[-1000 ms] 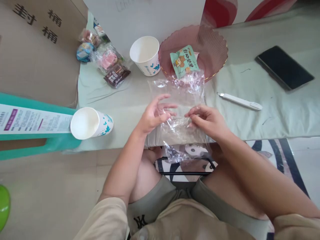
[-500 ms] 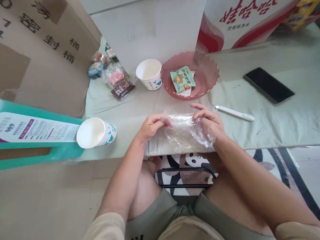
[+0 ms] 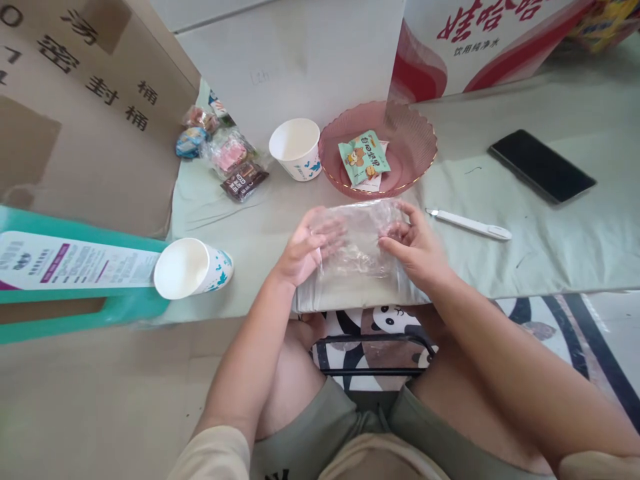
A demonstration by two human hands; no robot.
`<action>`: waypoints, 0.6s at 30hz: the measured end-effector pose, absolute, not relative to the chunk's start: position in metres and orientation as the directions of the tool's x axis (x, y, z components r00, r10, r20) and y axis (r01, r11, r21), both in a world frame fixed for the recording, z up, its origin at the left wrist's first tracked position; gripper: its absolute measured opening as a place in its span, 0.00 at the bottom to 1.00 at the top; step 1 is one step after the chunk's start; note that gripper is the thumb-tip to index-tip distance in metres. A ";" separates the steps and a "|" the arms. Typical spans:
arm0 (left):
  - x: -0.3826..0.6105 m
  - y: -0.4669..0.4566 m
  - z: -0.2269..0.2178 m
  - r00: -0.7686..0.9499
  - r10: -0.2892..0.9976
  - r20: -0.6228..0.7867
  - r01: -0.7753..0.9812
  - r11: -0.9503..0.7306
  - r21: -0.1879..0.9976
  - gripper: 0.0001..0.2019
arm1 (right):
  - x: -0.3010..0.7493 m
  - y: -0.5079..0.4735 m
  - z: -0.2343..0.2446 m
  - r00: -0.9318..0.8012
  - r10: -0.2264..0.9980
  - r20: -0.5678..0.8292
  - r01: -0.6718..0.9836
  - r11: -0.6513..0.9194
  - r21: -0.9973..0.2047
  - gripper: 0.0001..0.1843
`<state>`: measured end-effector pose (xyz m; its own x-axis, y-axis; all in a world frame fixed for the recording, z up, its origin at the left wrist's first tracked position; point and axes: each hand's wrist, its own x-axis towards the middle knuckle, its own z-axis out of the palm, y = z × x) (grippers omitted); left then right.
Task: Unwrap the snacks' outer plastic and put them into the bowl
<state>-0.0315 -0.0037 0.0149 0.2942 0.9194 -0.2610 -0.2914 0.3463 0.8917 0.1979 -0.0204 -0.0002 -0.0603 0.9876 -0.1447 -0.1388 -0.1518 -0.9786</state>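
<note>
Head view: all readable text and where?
"汤桶": cardboard box
"密封桶": cardboard box
"0": cardboard box; digits below unclear
"娃哈哈": red-white box
"饮用纯净水": same box
"每日坚果": green packet
"COCOA": brown packet
Too small or blurred: teal carton label, white box scrawl, cup lettering, yellow packaging. Cut: shorts logo.

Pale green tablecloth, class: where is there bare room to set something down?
Bare cloth: below the flat black phone, right of the slim white cutter; a smaller patch between the front white paper cup and the left hand. Crowded: the back, with wrapped snacks, the other paper cup and the pink scalloped bowl; and beneath clear plastic film.
</note>
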 end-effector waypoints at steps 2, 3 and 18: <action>-0.027 -0.005 0.017 0.338 0.876 -0.344 -0.194 0.423 0.885 0.25 | 0.197 -0.019 0.003 -0.058 0.989 -0.139 -0.167 -0.147 -0.975 0.32; -0.025 -0.006 0.018 0.330 0.876 -0.353 -0.145 0.416 0.898 0.22 | 0.197 -0.019 0.005 -0.077 0.985 -0.157 -0.141 -0.167 -0.976 0.28; -0.033 -0.007 0.021 0.296 0.895 -0.333 -0.101 0.376 0.921 0.19 | 0.204 -0.030 0.019 -0.170 0.953 -0.249 -0.172 -0.278 -0.945 0.12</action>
